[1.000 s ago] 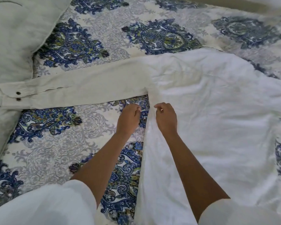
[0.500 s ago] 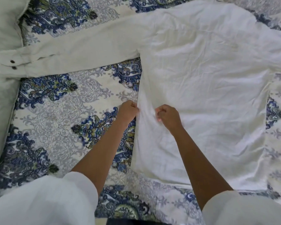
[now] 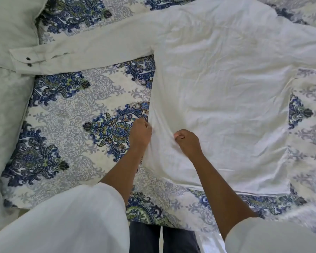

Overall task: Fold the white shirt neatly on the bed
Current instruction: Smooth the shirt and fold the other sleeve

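**While shirt's lying flat on bed, we're gripping its left edge w/ both hands**

As we're leaning over the near side of the bed [image 3: 71, 110], the white shirt [image 3: 226, 106] is lying spread out on the blue-and-cream patterned cover. Its body is filling the centre and right, and its hem is lying close to the bed's near edge. One long sleeve [image 3: 89, 50] is stretching out to the left. Its cuff, w/ two dark buttons [image 3: 28, 58], is resting on a pale green blanket [image 3: 5, 88] at far left.

Our left hand [image 3: 140, 133] is gripping the shirt's left side edge, approx. midway down the body, fingers curled round the fabric. Our right hand [image 3: 187, 141] is sitting near it, a bit further right on the shirt, thumb and fingers pinching a tuck of cloth. Between the two hands the fabric is bunching into a raised ridge, w/ creases running toward the far armpit. Elsewhere the shirt is lying flat but wrinkled.

Both forearms are showing bare, w/ our top's loose sleeves [image 3: 71, 221] at the near edge of view. Dark trousers [image 3: 146, 238] are showing below the bed's near edge.
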Demonstrator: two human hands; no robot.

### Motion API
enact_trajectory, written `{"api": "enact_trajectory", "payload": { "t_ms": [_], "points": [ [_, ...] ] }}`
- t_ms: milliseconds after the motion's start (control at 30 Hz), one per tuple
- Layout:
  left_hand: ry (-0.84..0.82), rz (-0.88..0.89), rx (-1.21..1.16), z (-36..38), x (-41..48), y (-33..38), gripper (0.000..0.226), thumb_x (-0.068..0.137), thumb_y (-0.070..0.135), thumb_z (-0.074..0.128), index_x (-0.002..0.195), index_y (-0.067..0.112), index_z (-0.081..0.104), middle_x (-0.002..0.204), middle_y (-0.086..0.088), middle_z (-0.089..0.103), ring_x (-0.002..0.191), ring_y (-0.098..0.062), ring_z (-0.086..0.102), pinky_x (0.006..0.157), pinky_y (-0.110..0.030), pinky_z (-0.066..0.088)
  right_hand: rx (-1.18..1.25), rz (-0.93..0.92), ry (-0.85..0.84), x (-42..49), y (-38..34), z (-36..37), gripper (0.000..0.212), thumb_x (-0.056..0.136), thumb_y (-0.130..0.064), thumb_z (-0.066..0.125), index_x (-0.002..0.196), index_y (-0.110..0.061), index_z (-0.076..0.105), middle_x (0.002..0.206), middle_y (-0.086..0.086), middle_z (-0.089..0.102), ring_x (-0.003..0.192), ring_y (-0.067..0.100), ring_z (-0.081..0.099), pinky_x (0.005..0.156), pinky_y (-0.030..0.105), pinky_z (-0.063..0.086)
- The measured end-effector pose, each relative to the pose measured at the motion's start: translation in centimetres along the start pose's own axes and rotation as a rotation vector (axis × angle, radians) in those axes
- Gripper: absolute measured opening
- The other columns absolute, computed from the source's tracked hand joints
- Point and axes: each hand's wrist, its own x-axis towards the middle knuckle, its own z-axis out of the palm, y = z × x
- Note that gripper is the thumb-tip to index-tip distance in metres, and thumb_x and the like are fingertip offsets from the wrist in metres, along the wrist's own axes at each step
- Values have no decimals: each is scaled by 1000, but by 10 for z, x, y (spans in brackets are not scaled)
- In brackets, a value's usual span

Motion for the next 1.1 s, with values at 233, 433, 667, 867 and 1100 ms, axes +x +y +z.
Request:
{"api": "enact_trajectory", "payload": {
  "t_ms": [233,433,667,867,1100],
  "points": [
    [-124,5,72,0,4,-13,25,86,7,54,66,11,39,68,-5,46,66,-24,45,61,-32,33,81,56,80,-26,31,-5,22,85,-8,47,93,-11,67,88,-1,63,78,14,54,57,17,36],
    [-111,-123,-207,0,3,-36,25,85,2,50,61,4,42,60,-13,47,61,-25,50,61,-37,43,38,84,107,-50,56,-3,19,88,-11,49,98,-12,66,100,0,64,83,13,54,66,23,38],
    [-115,-227,-259,6,10,-44,17,87,4,48,71,4,52,86,-25,64,83,-39,65,78,-54,54,-95,80,88,-59,71,7,24,82,-10,59,106,-13,64,109,7,58,105,26,55,84,30,43],
    [-37,43,-197,1,-38,-34,26,94,30,52,92,4,55,90,-10,56,82,-24,53,74,-37,43,-93,73,74,-61,71,9,24,82,-13,63,106,-15,60,110,6,57,107,25,54,91,42,48],
    [66,-26,-106,4,-25,-22,15,95,21,48,83,11,48,80,-6,52,73,-23,47,52,-27,27,-95,52,74,-58,76,11,23,86,-13,60,109,-12,59,99,-2,48,108,26,51,89,34,41]
  ]
}}
